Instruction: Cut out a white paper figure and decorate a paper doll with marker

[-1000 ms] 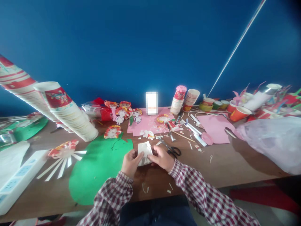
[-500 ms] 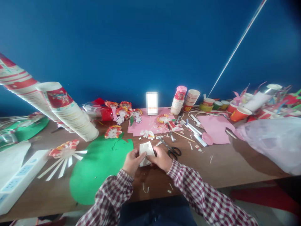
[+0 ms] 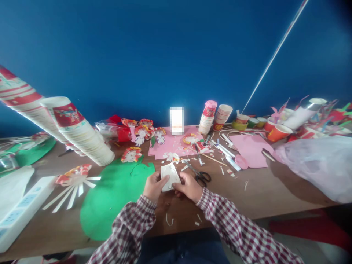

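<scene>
Hands [image 3: 154, 187] grip white paper [image 3: 170, 171] between green sheet [image 3: 115, 194] and scissors [image 3: 198, 173].

Held white paper [image 3: 169, 172] flatter than before; lower bulge no longer visible.

At the centre of the frame, the left hand [image 3: 154, 186] and right hand [image 3: 191, 187] hide the lower side edges of the white paper [image 3: 168, 172], whose faint marks are too small to read. Above, a bright rectangle [image 3: 176, 121] is blurred into blocks. The left edge cuts off the farther cup stack [image 3: 20, 91] and the power strip [image 3: 27, 203]; the right edge crops the plastic bag [image 3: 321, 165]. Both checked sleeves [image 3: 125, 227] run out at the bottom.
</scene>
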The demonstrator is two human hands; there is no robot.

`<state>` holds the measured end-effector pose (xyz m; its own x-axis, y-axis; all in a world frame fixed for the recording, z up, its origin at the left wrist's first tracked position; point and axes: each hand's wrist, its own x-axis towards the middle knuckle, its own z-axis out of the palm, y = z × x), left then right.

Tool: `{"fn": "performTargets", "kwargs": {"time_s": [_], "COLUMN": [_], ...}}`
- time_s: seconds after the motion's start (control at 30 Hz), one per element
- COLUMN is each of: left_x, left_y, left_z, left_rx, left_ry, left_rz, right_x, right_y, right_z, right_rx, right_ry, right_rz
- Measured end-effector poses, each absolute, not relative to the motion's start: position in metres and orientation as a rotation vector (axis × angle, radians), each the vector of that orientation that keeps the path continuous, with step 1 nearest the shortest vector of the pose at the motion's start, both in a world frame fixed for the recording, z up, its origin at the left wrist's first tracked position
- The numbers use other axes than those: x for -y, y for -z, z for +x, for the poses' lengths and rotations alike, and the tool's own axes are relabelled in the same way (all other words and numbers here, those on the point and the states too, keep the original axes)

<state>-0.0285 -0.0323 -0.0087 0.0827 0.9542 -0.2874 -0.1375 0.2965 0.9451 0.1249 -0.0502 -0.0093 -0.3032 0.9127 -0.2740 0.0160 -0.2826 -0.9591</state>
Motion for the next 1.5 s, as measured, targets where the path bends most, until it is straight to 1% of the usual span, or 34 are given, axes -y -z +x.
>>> {"fn": "performTargets", "kwargs": {"time_s": [0.3, 0.83, 1.5], "left_x": [0.035, 0.039, 0.036], "left_y": [0.007, 0.012, 0.003], "left_z": [-0.030, -0.024, -0.019], "left_rx": [-1.201, -1.145, -1.137], "left_ry": [-1.022, -1.000, -1.089], "left_rz": [0.951, 0.957, 0.715], "right_x": [0.051, 0.054, 0.057], "right_y": [0.008, 0.017, 0.013], "right_z": [0.124, 0.124, 0.120], "right_rx": [1.292, 1.370, 1.358], "right_ry": [-1.677, -1.589, -1.603], "right_rz": [-1.190, -1.270, -1.263]}}
